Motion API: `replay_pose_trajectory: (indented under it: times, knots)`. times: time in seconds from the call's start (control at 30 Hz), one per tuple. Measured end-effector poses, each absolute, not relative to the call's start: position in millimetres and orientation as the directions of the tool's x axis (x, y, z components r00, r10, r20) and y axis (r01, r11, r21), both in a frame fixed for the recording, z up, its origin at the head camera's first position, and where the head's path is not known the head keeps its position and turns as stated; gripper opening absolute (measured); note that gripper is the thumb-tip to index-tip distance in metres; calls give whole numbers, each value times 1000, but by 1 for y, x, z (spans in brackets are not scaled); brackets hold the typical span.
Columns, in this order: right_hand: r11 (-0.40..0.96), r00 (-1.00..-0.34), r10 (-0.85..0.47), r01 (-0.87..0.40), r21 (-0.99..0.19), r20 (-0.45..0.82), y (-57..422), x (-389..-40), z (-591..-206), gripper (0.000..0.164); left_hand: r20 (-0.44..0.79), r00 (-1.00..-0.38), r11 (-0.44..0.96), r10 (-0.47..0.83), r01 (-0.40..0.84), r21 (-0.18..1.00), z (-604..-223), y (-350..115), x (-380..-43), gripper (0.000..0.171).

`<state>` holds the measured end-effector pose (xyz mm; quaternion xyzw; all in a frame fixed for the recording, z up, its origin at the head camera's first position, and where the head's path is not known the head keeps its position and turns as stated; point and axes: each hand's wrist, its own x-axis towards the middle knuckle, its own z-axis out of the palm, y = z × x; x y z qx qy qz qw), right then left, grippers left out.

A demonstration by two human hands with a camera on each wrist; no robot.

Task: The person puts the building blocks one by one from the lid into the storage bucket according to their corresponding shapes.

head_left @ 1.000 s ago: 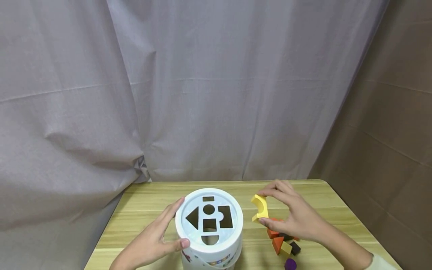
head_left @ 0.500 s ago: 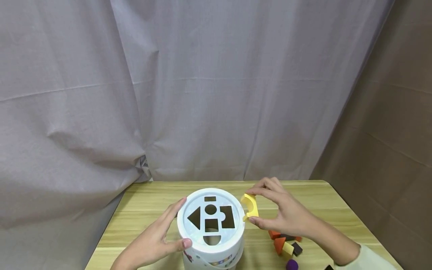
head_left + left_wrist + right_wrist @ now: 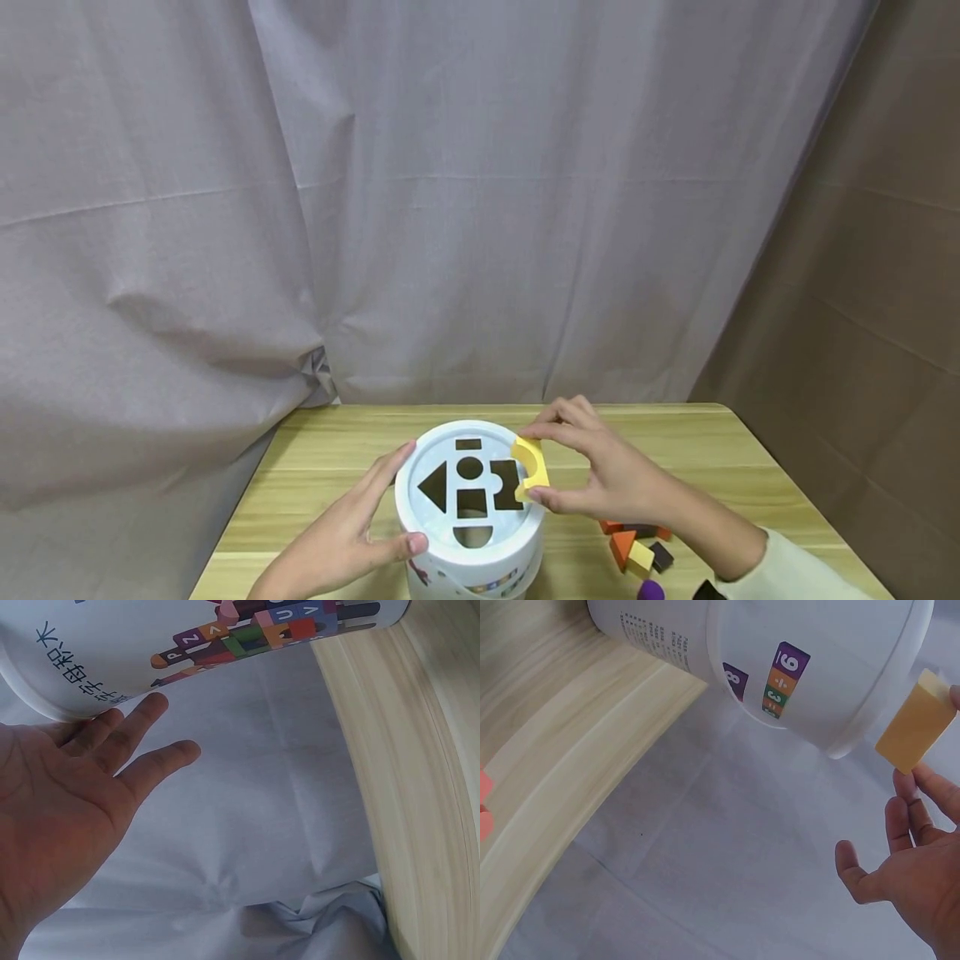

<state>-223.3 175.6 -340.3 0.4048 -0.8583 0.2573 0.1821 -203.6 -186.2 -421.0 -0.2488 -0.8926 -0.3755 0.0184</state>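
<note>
A white bucket (image 3: pixel 465 569) with a shape-sorter lid (image 3: pixel 435 533) stands upright at the front middle of the table. My left hand (image 3: pixel 341 533) rests along the lid's left side, fingers at the far rim and thumb on the near rim. Its fingers lie against the printed bucket wall in the left wrist view. Between thumb and fingertips my right hand (image 3: pixel 607 475) pinches a yellow arch block (image 3: pixel 536 467), its hollow facing left. That block overlaps the lid's right rim, beside the notched hole (image 3: pixel 507 485). In the right wrist view, the block (image 3: pixel 917 727) appears beside the lid's edge.
On the wood table (image 3: pixel 720 467), right of the bucket, lie several loose blocks: an orange triangle (image 3: pixel 622 547), a yellow block (image 3: pixel 640 559), a black cube (image 3: pixel 661 557), and a purple block (image 3: pixel 650 591). A grey curtain (image 3: pixel 480 250) hangs behind the table.
My right hand has carried the yellow arch block leftward, from beside the bucket to over the lid's right rim. The left hand has kept its place on the lid.
</note>
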Motion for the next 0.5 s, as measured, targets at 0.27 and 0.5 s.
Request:
replay_pose_trajectory:
  times: [0.27, 0.5]
  knots:
    - [543, -614, -612, -784, -299, 498, 169, -225, -342, 58, 236, -869, 597, 434, 474, 648, -419, -186, -202, 104]
    - [523, -608, -630, -792, -316, 483, 163, -229, -349, 56, 230, -869, 597, 439, 473, 648, -419, -186, -202, 102]
